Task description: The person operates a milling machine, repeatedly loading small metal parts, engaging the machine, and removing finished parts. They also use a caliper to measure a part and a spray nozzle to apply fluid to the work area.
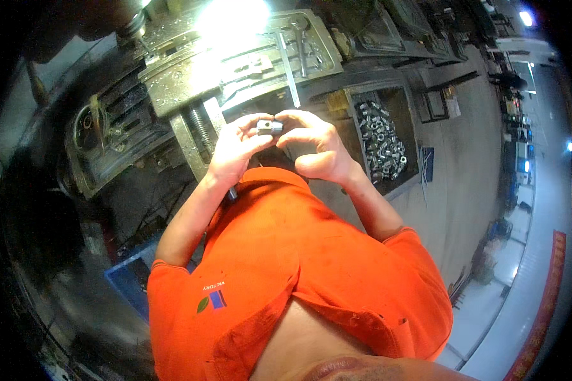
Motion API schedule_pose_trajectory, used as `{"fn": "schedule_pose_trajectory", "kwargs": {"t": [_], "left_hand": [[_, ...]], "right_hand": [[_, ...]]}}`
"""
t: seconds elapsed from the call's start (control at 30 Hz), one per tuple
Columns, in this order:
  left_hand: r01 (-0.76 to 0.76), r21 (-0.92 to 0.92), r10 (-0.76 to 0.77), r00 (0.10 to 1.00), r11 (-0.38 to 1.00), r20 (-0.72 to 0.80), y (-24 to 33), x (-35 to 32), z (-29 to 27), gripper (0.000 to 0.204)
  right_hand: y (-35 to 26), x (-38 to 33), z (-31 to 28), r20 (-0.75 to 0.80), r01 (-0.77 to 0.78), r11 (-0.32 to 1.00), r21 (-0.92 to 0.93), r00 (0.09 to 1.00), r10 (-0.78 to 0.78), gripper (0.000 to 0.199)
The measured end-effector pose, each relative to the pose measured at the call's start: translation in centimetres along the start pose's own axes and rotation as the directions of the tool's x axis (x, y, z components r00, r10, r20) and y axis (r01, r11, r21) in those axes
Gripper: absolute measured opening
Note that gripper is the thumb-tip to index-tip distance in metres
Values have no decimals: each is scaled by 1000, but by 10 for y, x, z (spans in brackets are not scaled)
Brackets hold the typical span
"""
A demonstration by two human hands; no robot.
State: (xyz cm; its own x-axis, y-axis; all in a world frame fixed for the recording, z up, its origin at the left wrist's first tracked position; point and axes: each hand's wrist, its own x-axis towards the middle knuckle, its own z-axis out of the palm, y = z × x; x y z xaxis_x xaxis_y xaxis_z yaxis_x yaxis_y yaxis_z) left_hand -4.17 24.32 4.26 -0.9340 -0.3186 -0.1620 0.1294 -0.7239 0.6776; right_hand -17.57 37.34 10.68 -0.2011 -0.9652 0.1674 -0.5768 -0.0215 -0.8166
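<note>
Between my two hands is a small metal part [269, 127], shiny, with a dark hole in its side. My left hand [238, 145] pinches it from the left, thumb below and fingers above. The fingers of my right hand [314, 143] curl round its right end. Both hands are in front of my orange shirt, just short of the machine bed. A long steel rule or flat bar [288, 70] lies beyond them, with a wrench [300, 46] beside it on the machine's tray.
Right of my hands, an open bin [414, 136] holds a heap of small metal parts [381, 140]. A bright lamp [234, 19] glares over the machine table [171, 82]. At left a screw shaft [200, 129] shows. A blue crate [130, 279] stands at lower left.
</note>
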Motion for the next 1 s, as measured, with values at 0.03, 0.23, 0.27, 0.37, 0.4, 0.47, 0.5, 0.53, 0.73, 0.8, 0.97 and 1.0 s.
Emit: {"fn": "schedule_pose_trajectory", "kwargs": {"t": [0.03, 0.23, 0.27, 0.37, 0.4, 0.47, 0.5, 0.53, 0.73, 0.8, 0.97, 1.0], "left_hand": [[17, -18, -17, 1000, 1000, 19, -2, 0, 2, 37], [83, 20, -84, 995, 996, 49, -11, -4, 7, 42], [86, 39, -87, 995, 996, 37, -12, -3, 10, 42], [78, 65, -79, 997, 995, 3, -15, -2, 16, 40], [69, 43, -68, 998, 997, -14, -16, -1, 21, 38], [58, -17, -58, 997, 998, -58, -16, 2, 30, 34], [48, -60, -53, 994, 997, -97, -16, 4, 35, 34], [36, -103, -50, 989, 994, -136, -16, 7, 40, 34], [-75, 81, 92, 969, 994, -228, -13, 13, 35, 26], [-57, 139, 92, 962, 989, -256, -9, 14, 42, 24], [-25, 15, 28, 977, 1000, -210, -12, 11, 48, 21], [-27, -46, 17, 976, 999, -218, -12, 8, 51, 21]], "right_hand": [[-2, -3, 0, -8, -9, 998, -54, 1000, 9, 28], [-7, -21, 4, -23, -32, 975, -218, 999, 28, 28], [-6, -22, 2, -17, -44, 975, -217, 999, 42, 29], [-3, -24, 1, -30, -53, 980, -190, 998, 48, 31], [0, -25, 0, -56, -39, 983, -178, 998, 29, 33], [-2, -25, -3, -89, -28, 971, -237, 996, 7, 36], [-3, -26, -3, -104, -24, 963, -269, 995, -5, 37], [-3, -26, -3, -118, -20, 953, -301, 993, -17, 37], [21, -12, -49, 23, 129, 991, 28, 991, -130, 41], [66, 7, -83, -148, 135, 981, -140, 977, -156, 36], [194, 64, -131, -26, -65, 877, -476, 998, 60, 31], [202, 72, -130, 0, -212, 875, -435, 972, 236, 30]]}}
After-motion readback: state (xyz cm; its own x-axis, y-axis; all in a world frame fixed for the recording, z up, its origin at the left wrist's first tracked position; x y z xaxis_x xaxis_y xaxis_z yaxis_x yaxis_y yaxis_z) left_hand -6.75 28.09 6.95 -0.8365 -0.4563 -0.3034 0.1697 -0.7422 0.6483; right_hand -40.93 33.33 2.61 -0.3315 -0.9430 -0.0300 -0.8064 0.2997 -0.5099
